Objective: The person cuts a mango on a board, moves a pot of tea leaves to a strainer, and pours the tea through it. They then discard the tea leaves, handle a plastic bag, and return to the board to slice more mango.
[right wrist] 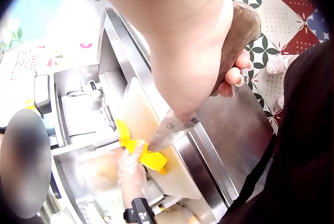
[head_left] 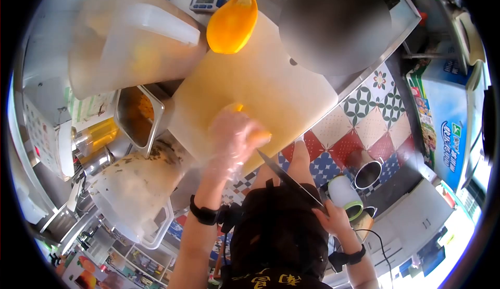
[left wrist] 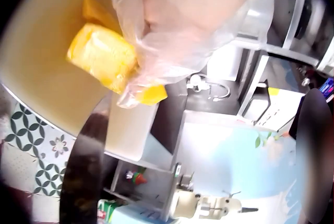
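Observation:
My left hand [head_left: 232, 135], in a clear plastic glove, holds yellow mango pieces low over the pale cutting board [head_left: 291, 93]. In the left wrist view a thick mango chunk [left wrist: 99, 54] shows at the gloved fingers, with smaller yellow bits around it. My right hand [head_left: 333, 218] grips a knife [head_left: 291, 180] near my lap, its blade pointing up toward the left hand. The right wrist view shows fingers curled round the knife's brown handle [right wrist: 237, 41]. A large orange-yellow mango piece [head_left: 233, 24] lies at the board's far end.
Left of the board stands a large translucent container [head_left: 138, 54] and a metal pan [head_left: 156, 113] with orange contents. A digital timer [head_left: 205, 1] sits behind. A grey round surface [head_left: 336, 28] overlaps the board's right side. Patterned floor tiles [head_left: 359, 117] lie beyond the counter edge.

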Demonstrator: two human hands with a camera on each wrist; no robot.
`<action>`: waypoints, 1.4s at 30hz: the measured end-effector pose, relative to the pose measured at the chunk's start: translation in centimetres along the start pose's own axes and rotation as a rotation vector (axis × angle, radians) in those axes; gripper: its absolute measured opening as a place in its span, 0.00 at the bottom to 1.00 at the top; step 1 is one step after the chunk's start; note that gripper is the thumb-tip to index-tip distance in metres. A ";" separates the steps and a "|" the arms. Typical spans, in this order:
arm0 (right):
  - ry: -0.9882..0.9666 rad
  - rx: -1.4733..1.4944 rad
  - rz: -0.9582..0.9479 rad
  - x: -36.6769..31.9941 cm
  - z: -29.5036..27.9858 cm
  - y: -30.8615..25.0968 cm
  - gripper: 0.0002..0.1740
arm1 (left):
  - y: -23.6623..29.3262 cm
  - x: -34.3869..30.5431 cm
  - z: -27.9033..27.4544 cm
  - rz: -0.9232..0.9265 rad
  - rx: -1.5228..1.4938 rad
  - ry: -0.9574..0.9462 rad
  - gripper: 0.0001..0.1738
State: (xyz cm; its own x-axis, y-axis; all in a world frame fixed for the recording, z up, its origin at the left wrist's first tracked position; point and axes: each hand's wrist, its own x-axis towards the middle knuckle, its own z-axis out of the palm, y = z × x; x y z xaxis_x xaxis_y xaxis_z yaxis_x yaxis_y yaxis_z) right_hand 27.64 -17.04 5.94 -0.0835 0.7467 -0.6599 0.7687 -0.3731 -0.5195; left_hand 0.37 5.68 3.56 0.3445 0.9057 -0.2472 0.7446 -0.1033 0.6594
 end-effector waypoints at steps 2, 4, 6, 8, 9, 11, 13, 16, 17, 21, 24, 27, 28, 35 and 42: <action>0.001 0.019 0.011 -0.3 -0.5 0.8 0.19 | 0.1 -0.8 -1.5 -0.130 -0.451 0.193 0.13; -0.006 0.058 0.027 -0.1 -1.0 1.3 0.19 | 0.6 -2.4 -4.6 -0.351 -0.431 0.392 0.13; 0.001 0.052 0.007 0.7 -1.6 1.3 0.18 | 0.5 -3.9 -6.9 -0.395 -0.496 0.747 0.12; 0.024 0.071 0.004 1.4 -2.2 1.0 0.17 | 0.1 -4.8 -9.1 -0.340 -0.474 1.161 0.12; 0.028 0.083 -0.006 1.6 -2.4 0.8 0.17 | 0.2 -4.9 -10.4 -0.365 -0.377 1.321 0.12; 0.032 0.106 -0.031 2.2 -2.7 0.6 0.16 | 0.1 -5.1 -11.6 -0.403 -0.261 1.414 0.13; 0.006 0.100 -0.051 2.6 -3.1 0.2 0.15 | -0.9 -6.3 -12.5 -0.277 -0.120 1.463 0.15; -0.007 0.099 -0.048 2.7 -3.4 0.3 0.15 | -1.4 -11.2 -12.9 -0.042 0.058 1.460 0.18; -0.016 0.106 -0.043 2.8 -3.4 0.7 0.14 | -0.7 -12.8 -13.4 -0.037 0.102 1.469 0.18; -0.068 0.095 -0.030 4.0 -3.6 0.6 0.14 | 1.3 -17.1 -16.2 -0.099 0.227 1.534 0.21; -0.060 0.003 -0.100 4.5 -4.1 0.1 0.14 | 2.3 -19.6 -17.9 -0.169 0.282 1.598 0.23; 0.125 -0.167 -0.354 5.6 -5.0 -1.9 0.15 | 2.5 -21.9 -18.9 -0.269 0.302 1.665 0.24; 0.061 -0.129 -0.263 5.8 -4.7 0.1 0.14 | 2.3 -22.6 -19.1 -0.304 0.305 1.680 0.25; -0.045 -0.085 -0.116 6.3 -6.5 -5.8 0.11 | 0.3 -27.0 -18.5 -0.515 0.290 1.738 0.30; -0.024 -0.010 -0.031 8.0 -4.5 -4.0 0.10 | -1.7 -29.7 -17.1 -0.646 0.248 1.719 0.34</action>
State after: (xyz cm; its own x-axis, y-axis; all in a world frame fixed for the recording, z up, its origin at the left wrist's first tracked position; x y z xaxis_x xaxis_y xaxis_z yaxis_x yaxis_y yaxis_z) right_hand 26.78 -7.12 5.22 -0.1226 0.7448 -0.6560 0.7715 -0.3442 -0.5351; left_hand -20.89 -14.02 21.89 -0.7625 0.1774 0.6222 0.6192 0.4790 0.6223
